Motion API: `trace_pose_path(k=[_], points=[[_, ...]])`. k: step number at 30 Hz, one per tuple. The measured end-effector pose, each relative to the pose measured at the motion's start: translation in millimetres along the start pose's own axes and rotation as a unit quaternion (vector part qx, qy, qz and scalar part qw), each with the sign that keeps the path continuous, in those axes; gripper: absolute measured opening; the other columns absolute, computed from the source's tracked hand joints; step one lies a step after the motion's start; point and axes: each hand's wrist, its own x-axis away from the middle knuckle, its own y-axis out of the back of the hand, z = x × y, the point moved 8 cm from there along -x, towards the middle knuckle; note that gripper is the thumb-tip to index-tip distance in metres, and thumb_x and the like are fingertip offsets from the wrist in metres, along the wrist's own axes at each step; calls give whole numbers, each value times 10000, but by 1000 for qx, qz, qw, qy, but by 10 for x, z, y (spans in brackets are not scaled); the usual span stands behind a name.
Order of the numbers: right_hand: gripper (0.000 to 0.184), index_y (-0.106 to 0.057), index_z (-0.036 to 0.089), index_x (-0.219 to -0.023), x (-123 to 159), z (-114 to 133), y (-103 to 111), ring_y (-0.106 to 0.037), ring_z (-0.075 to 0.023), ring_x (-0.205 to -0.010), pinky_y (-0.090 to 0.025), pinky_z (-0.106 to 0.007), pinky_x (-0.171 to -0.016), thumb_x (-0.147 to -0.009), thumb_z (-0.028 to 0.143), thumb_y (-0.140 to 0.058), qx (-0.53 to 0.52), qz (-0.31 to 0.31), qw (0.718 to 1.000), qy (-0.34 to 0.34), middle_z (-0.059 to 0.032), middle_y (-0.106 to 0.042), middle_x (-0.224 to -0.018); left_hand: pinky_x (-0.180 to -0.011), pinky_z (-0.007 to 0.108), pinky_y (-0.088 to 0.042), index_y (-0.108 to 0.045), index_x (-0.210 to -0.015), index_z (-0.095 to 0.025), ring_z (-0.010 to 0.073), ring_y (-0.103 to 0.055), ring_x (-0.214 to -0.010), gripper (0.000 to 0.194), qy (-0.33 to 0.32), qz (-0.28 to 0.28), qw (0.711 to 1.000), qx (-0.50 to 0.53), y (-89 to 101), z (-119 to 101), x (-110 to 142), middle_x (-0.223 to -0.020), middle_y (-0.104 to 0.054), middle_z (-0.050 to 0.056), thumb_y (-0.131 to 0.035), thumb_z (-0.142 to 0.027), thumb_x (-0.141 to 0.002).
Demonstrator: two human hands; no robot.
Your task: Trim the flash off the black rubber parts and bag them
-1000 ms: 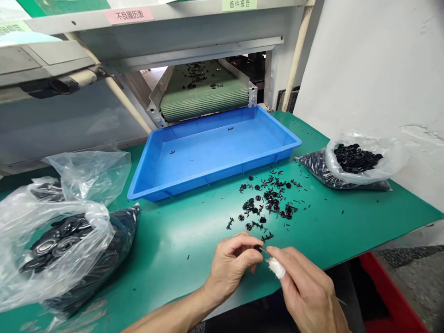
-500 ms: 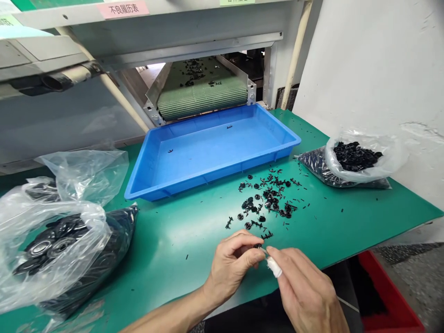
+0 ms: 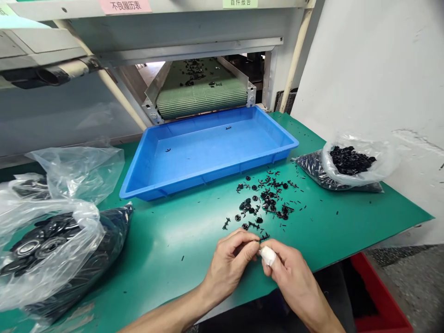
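Observation:
My left hand [image 3: 233, 254] is closed in a pinch above the near edge of the green table, with a small black plastic part [image 3: 258, 240] just showing at its fingertips. Close against it, my right hand [image 3: 289, 273] is also closed, and a white wrapping [image 3: 268, 255] covers its thumb. Whatever the right fingers grip is hidden. Just beyond both hands lies a loose pile of black plastic parts [image 3: 268, 199], some round, some branched, with short thin bits scattered around them.
A blue tray [image 3: 208, 173] holding a few black pieces sits below a green conveyor belt [image 3: 204, 92]. Clear bags of black parts stand left [image 3: 114, 231] and right [image 3: 319, 171] on the green table [image 3: 163, 277]. A red bin [image 3: 385, 296] is below, at right.
My right hand has turned and moved left, closer to the left fingertips. The thin shiny thing glimpsed between the hands earlier is now hidden. My left hand keeps its pinch.

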Motion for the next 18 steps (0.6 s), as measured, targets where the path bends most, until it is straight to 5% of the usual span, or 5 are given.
trace_pose_path(k=[2,4,9,13,18], points=[[252,-549,193,-699,-41,-94,58,-446,-88,-460,-335,-183,-437,-846,158,-347,8,6,999,-36,34,-525,-550,-612,254,-448,-634,-881,-175,119,-566,-609,178,34,-12,999,19,17,49,-11,-701,-580,5,-534,-321,-862],[261,-600,194,-851,-84,-153,202,-500,-107,-506,-362,-196,-467,-837,142,-344,62,-50,996,-49,15,-573,-613,-589,257,-450,-571,-892,-174,117,-559,-564,214,74,-35,994,76,48,114,-11,-640,-574,-10,-466,-360,-895],[333,-594,196,-1100,-274,-52,289,-605,-178,-819,-459,-270,-695,-856,161,-371,174,-111,978,14,-69,-634,-961,-566,260,-441,-497,-890,-169,114,-550,-541,223,96,-32,983,156,37,158,-29,-651,-587,-3,-423,-379,-910],[271,-637,218,-974,-432,-53,213,-583,-160,-704,-438,-265,-621,-860,166,-396,218,-72,973,1,-35,-614,-864,-609,245,-418,-521,-937,-167,88,-517,-593,195,85,-27,981,175,45,153,-50,-747,-553,-10,-455,-348,-902],[242,-639,221,-931,-352,64,271,-578,-142,-738,-442,-234,-631,-883,181,-406,132,-89,986,50,-26,-619,-857,-533,227,-329,-544,-1010,-158,64,-409,-530,284,118,-20,976,182,45,195,-56,-735,-538,-12,-451,-401,-897]])
